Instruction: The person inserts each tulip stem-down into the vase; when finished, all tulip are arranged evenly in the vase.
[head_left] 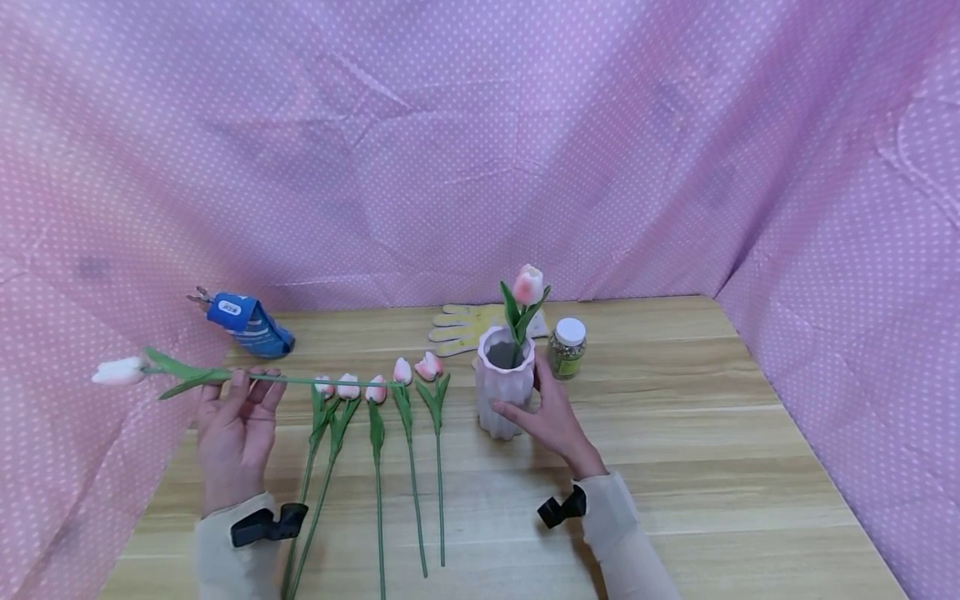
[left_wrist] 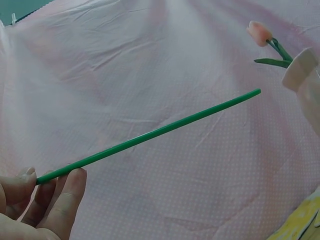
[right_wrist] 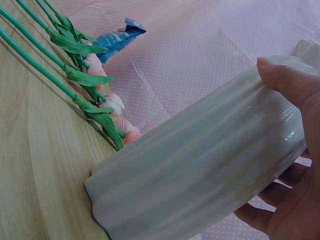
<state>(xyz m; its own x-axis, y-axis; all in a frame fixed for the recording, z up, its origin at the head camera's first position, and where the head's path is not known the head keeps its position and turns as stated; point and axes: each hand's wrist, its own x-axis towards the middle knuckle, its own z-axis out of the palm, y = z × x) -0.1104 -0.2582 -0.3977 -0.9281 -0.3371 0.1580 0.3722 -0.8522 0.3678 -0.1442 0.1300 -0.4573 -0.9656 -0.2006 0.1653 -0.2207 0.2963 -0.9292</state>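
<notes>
My left hand [head_left: 238,442] pinches the green stem of a pale tulip [head_left: 120,371] just below its leaves. The stem lies level in the air, pointing right over the row of flowers; its free end shows in the left wrist view. On the right, my right hand [head_left: 555,417] grips the side of a fluted pale vase [head_left: 495,400], thumb at the front and fingers behind, as the right wrist view shows. The vase stands upright on the table with one pink tulip [head_left: 528,285] in it, leaning toward the right of its mouth.
Several pink-and-white tulips [head_left: 377,390] lie side by side, stems toward me, on the wooden table [head_left: 712,467]. Behind the vase are a yellow glove [head_left: 459,327] and a white-lidded jar [head_left: 568,350]. A blue bag [head_left: 251,323] stands at the back left. Pink dotted cloth [head_left: 480,150] surrounds the table.
</notes>
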